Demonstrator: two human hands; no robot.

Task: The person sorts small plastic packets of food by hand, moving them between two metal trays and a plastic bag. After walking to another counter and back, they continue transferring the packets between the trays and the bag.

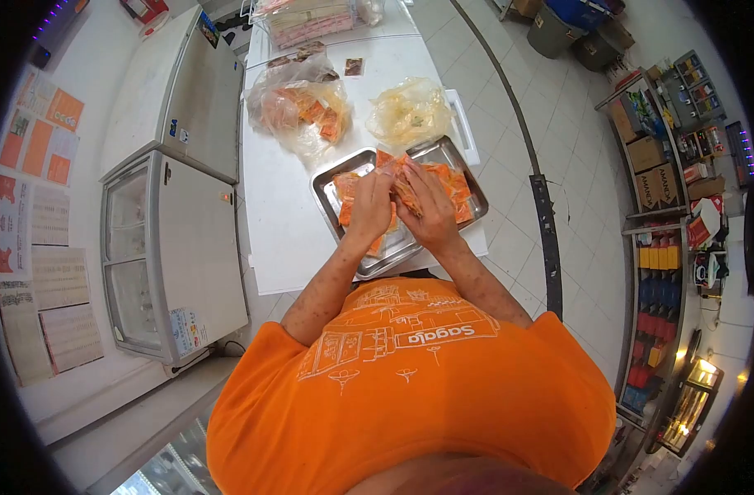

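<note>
Over a metal tray (372,265) at the near end of the white table, my two hands meet around orange packets (403,191). My left hand (372,206) is closed, its fingertips pinching the upper left part of the packets. My right hand (427,210) wraps its fingers over their right side. More orange packets (455,188) lie in the tray to the right, and others (344,191) to the left. Beyond the tray are an open clear bag (327,124) with orange packets inside and a crumpled yellowish plastic bag (410,111).
The white table (274,235) extends forward, with a small dark packet (354,67) and a wire basket (311,21) at its far part. White freezers (197,256) stand on the left. Shelves (657,214) with boxes line the right, past a tiled floor. Bins (551,33) are at the far right.
</note>
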